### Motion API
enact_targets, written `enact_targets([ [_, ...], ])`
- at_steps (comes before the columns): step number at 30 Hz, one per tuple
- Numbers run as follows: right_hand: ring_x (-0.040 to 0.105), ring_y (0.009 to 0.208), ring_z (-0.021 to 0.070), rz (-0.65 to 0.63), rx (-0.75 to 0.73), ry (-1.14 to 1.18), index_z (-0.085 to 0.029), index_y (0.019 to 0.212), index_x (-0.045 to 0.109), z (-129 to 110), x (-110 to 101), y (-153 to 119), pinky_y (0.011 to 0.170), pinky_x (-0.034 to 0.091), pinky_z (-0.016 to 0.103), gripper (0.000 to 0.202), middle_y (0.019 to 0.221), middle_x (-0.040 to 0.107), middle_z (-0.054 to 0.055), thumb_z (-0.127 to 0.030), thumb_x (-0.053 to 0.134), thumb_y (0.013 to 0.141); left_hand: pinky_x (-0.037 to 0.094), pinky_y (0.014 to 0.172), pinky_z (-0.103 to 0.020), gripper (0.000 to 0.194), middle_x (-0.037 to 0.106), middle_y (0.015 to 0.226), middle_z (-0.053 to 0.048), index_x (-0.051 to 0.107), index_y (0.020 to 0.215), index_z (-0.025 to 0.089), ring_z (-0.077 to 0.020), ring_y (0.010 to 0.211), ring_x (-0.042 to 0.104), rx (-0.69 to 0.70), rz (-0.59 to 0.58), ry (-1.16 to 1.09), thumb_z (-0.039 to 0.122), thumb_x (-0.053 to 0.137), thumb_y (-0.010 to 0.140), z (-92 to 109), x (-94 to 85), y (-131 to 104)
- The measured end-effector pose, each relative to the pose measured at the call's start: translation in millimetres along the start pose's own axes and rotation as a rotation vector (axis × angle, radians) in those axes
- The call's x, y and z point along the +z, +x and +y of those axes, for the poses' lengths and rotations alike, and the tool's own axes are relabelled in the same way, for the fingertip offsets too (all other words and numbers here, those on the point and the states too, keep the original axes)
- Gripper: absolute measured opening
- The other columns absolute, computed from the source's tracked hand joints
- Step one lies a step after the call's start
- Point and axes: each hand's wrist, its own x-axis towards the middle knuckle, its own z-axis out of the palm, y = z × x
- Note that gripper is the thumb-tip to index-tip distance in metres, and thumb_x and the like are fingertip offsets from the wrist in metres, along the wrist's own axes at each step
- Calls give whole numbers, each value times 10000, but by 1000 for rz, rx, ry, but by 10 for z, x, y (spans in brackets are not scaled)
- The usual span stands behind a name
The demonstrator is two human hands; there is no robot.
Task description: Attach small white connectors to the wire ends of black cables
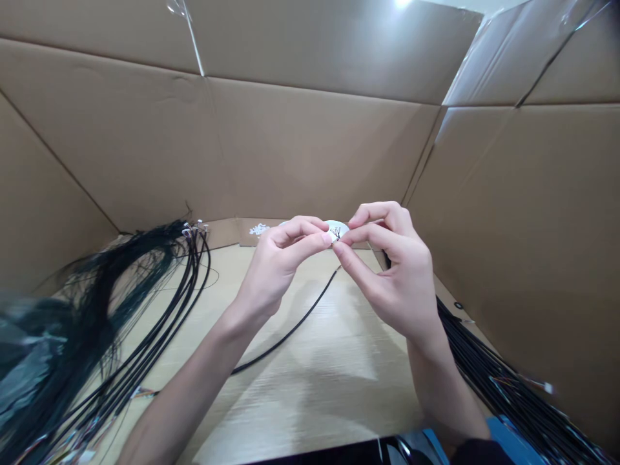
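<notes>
My left hand (285,255) is closed in a pinch, thumb against forefinger, in front of the far edge of the table. What lies between its fingertips is too small to make out. Close against it, my right hand (392,265) pinches at the end of a thin black cable (298,325), which curves down to the left beneath my left forearm. The cable's tip is partly hidden by my right thumb. Just beyond the fingertips is a white round dish (341,226), with thin dark strands or bits (338,232) showing against it; whether they lie in the dish cannot be told.
Small white pieces (259,229) lie on a cardboard strip at the back. On the left, black cables (186,284) with white connectors lie beside a dark bundle of strands (104,278). Another bundle of black cables (489,368) runs along the right. Cardboard walls (320,148) enclose the table (310,387).
</notes>
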Motion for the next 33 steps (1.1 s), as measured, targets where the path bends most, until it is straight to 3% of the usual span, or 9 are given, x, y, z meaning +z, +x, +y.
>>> enact_targets([
  [6,625,1032,230,52,36,78,-225,884,724,30,83,-7,895,535,410,122,1039,634,43,-125,752,948,522,985,-297,86,695,1136,-27,810,717,253,-206,1162,624,34,109,-54,287,843,788,-19,106,-70],
  [12,642,992,211,63,87,126,-238,875,749,121,72,24,901,529,395,95,993,665,23,-198,796,946,457,1129,-352,95,742,1163,-30,837,774,271,-254,1343,567,-5,52,-83,338,824,839,-17,96,-54],
  [16,672,1023,221,1,179,239,-233,871,751,239,-20,79,921,544,400,104,1038,693,38,-251,764,973,433,1162,-415,264,767,1206,-39,827,881,243,-267,1277,631,54,-3,43,467,705,947,-80,12,63],
  [18,683,1010,212,11,228,320,-228,895,742,272,-63,100,907,560,379,99,1056,701,44,-267,748,986,454,1144,-413,363,766,1231,-50,789,972,222,-260,1270,641,74,-13,264,502,563,1019,-176,-39,148],
  [20,697,984,198,54,280,373,-228,937,723,285,-100,112,888,580,352,97,1042,714,43,-297,736,1004,522,1053,-392,388,768,1199,-51,744,1039,215,-247,1173,686,23,-75,588,506,487,1047,-345,-84,225],
  [23,740,911,177,89,381,475,-244,975,658,286,-142,117,820,614,318,166,1009,737,23,-391,707,1034,580,891,-427,257,782,947,-65,748,895,187,-271,895,731,-106,-222,817,429,684,954,-749,-93,263],
  [26,748,759,149,44,462,582,-254,981,584,277,-159,120,647,594,260,236,940,747,7,-455,692,1042,530,1051,-528,220,735,1204,-163,736,1072,130,-342,1158,679,-110,-192,997,319,720,961,-1253,-4,192],
  [28,719,675,132,25,470,601,-257,982,560,266,-154,123,544,536,227,255,879,738,0,-468,687,1045,485,1133,-581,301,645,1400,-147,683,1239,140,-330,1323,601,-91,-170,1075,317,707,996,-1564,72,123],
  [33,476,435,62,-7,444,599,-249,958,543,263,-116,131,392,305,222,286,770,669,-32,-490,663,1056,602,991,-493,306,691,1283,-110,677,1256,158,-263,1138,694,-90,-168,1115,361,690,1028,-1950,122,57],
])
